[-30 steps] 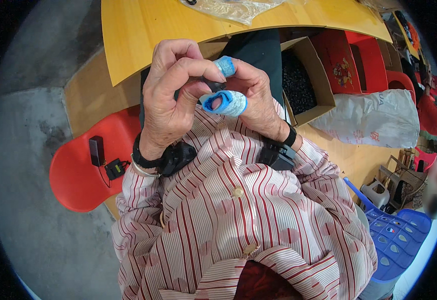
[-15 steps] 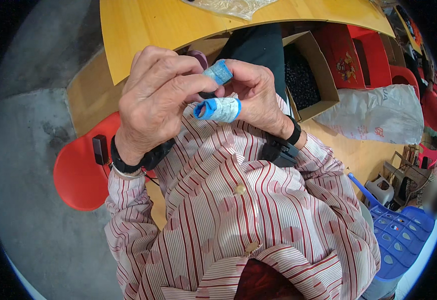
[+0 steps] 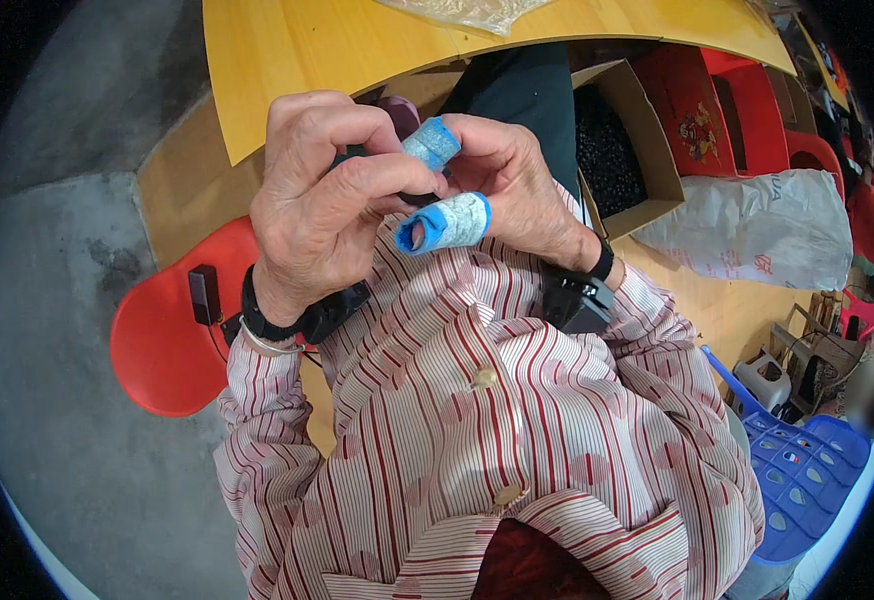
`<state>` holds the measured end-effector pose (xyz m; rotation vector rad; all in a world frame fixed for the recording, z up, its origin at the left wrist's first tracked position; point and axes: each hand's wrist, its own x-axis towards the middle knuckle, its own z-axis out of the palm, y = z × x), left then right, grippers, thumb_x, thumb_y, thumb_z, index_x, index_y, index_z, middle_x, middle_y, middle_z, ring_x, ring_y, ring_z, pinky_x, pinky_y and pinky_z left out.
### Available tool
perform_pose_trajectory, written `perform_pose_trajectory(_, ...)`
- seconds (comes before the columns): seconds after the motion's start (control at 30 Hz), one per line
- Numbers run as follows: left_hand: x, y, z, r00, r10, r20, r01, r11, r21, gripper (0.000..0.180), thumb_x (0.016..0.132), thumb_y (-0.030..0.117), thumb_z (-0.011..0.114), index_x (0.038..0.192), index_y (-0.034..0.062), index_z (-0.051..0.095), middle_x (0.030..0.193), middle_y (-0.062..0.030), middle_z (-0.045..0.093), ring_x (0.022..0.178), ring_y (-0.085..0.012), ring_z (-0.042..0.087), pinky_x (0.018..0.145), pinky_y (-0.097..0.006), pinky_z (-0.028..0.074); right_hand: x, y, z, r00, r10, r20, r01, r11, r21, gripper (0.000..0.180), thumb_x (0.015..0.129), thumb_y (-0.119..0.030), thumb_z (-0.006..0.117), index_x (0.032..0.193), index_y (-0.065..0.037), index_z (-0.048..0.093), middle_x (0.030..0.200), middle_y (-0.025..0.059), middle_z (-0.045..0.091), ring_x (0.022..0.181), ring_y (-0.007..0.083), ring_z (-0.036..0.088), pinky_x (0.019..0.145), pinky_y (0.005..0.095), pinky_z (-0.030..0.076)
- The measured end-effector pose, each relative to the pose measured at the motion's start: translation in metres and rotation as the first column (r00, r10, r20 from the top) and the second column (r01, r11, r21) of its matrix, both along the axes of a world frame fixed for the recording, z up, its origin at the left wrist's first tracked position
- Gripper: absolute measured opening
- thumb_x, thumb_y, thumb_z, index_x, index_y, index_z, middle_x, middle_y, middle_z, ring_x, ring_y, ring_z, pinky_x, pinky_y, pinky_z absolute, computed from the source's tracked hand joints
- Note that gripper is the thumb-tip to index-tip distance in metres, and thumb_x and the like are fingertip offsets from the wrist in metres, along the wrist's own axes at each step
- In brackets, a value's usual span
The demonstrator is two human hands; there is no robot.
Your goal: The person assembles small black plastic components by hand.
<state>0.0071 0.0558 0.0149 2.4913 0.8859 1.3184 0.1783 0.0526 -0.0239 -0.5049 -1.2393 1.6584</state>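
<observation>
My left hand (image 3: 322, 190) and my right hand (image 3: 522, 180) meet above my lap with fingers bent inward. Blue-and-grey cloth wraps cover the tips of my right thumb and forefinger: an upper finger wrap (image 3: 431, 143) and a lower finger wrap (image 3: 444, 223). My left thumb and forefinger are pinched between these two wraps. A small dark piece (image 3: 418, 197) shows at the fingertips of both hands. Most of it is hidden, so I cannot make out its kind.
A yellow table (image 3: 317, 60) curves across the far side, with a clear plastic bag (image 3: 477, 10) on it. To the right stand a cardboard box (image 3: 659, 150) of small black pieces, red boxes (image 3: 679, 120) and a white sack (image 3: 757, 230). A red stool (image 3: 157, 345) is at left.
Both hands have shifted slightly to the right, and my left finger and thumb have moved against the small dark piece. The lower wrap has dropped a little.
</observation>
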Motion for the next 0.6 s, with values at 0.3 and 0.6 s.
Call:
perform_pose_trajectory(0.3,0.002,0.002,-0.006,0.997,0.064,-0.05,-0.056,0.988,0.14,0.028,0.053,0.007,0.072,0.081,0.0106,0.067,0.085,-0.0015,0.058,0.078,-0.0217,0.052,0.066,-0.031,0.044,0.014,0.006,0.021,0.914,-0.033,0.403,0.045,0.999,-0.021,0.027,0.067,-0.02,0.082,0.075,-0.005,0.06,0.063,-0.0072,0.051,0.059,0.0005,0.044,0.051,0.0179,0.035)
perform_pose_trajectory(0.6,0.008,-0.006,-0.01,0.986,0.163,-0.037,-0.152,0.966,0.207,0.03,0.054,0.001,0.068,0.082,0.0099,0.067,0.087,-0.001,0.06,0.081,-0.0219,0.054,0.069,-0.031,0.046,0.013,0.004,0.011,0.978,0.012,0.208,0.007,0.996,-0.094,0.025,0.069,-0.016,0.081,0.076,-0.005,0.059,0.065,-0.008,0.048,0.062,-0.0004,0.043,0.053,0.0175,0.035)
